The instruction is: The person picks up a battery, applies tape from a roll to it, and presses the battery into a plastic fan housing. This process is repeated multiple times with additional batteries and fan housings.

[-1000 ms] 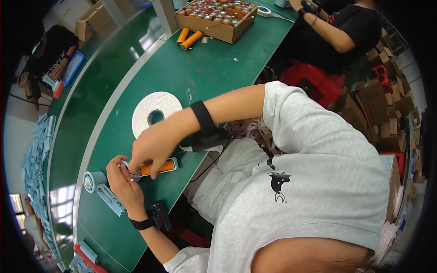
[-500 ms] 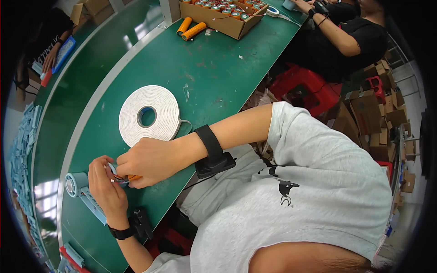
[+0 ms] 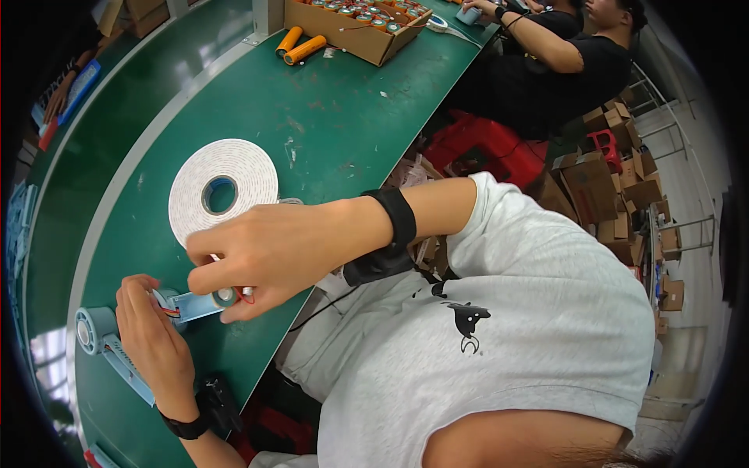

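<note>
My left hand (image 3: 154, 343) is closed around a light-blue fan housing (image 3: 197, 306), whose open handle half points toward my right hand; thin coloured wires show at its inner end. My right hand (image 3: 257, 253) grips a cylindrical battery (image 3: 225, 296) between thumb and fingers over the housing's outer end. The battery's round end faces up, with a red wire and small white connector (image 3: 248, 292) beside it. Left of my left hand, another light-blue fan (image 3: 95, 331) lies on the green table. A large roll of white tape (image 3: 253, 173) lies just beyond my right hand.
A cardboard box (image 3: 382, 48) of batteries stands at the far end, with two orange batteries (image 3: 304, 50) lying beside it. Co-workers sit at far right (image 3: 546, 78) and far left. A red stool (image 3: 491, 148) and cardboard boxes (image 3: 585, 187) stand right of the table.
My right hand has turned and lifted slightly, exposing the battery's end and the red wire. The blue handle half now shows between my hands. The whole view has shifted, moving the scene left.
</note>
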`<state>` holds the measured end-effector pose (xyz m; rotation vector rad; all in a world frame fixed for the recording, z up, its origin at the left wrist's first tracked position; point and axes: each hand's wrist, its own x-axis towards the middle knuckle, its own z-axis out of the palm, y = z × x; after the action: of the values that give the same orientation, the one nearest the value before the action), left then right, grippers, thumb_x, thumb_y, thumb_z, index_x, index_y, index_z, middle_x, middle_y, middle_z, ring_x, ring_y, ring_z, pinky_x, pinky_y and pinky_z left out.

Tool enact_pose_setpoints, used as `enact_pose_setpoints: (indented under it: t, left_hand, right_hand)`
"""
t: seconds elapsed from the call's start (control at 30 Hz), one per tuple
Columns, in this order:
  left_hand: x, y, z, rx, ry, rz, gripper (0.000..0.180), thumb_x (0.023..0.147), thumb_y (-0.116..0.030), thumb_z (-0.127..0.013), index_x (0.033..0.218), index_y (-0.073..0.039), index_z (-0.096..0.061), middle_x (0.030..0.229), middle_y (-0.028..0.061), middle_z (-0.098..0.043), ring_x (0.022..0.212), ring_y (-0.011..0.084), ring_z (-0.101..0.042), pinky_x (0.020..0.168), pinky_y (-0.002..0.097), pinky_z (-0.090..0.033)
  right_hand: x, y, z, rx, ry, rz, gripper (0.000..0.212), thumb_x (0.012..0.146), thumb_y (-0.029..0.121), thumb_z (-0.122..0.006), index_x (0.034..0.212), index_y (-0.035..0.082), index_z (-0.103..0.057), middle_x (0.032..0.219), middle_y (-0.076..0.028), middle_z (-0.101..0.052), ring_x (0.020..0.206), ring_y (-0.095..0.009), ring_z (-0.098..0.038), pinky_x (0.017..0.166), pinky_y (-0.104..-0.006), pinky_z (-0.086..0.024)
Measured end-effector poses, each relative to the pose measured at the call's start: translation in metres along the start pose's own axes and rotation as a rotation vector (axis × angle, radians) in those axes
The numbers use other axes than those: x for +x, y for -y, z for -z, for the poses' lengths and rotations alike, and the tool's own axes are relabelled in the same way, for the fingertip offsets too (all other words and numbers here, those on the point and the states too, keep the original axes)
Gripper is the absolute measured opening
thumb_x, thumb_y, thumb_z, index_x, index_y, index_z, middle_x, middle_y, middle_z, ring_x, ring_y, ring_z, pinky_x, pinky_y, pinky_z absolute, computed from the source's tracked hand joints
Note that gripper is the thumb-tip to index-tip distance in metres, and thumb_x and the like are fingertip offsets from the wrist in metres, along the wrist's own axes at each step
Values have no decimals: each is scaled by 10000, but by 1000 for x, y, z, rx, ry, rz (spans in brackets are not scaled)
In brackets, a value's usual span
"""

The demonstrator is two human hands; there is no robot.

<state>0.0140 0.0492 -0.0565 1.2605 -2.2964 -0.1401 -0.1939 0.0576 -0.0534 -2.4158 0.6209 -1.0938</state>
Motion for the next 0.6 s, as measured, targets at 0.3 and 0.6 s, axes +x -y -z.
enact_pose_setpoints:
  t: [0.3, 0.6]
  left_hand:
    - [-1, -5, 2, 101, 46, -24, 134, 740, 31, -378, 872, 31, -404, 857, 144, -448, 744, 315, -426, 661, 366, -354]
    - [2, -2, 1, 74, 42, -79, 113, 772, 13, -372, 876, 25, -414, 852, 144, -451, 741, 312, -429, 658, 368, -355]
  right_hand:
    - [8, 37, 39, 169, -302, -80, 238, 737, 165, -647, 869, 48, -487, 644, -62, -474, 532, -206, -527, 477, -319, -433]
    - [18, 9, 7, -171, 330, 11, 113, 748, 92, -566, 807, 6, -523, 669, -117, -548, 595, -267, -577, 501, -348, -458]
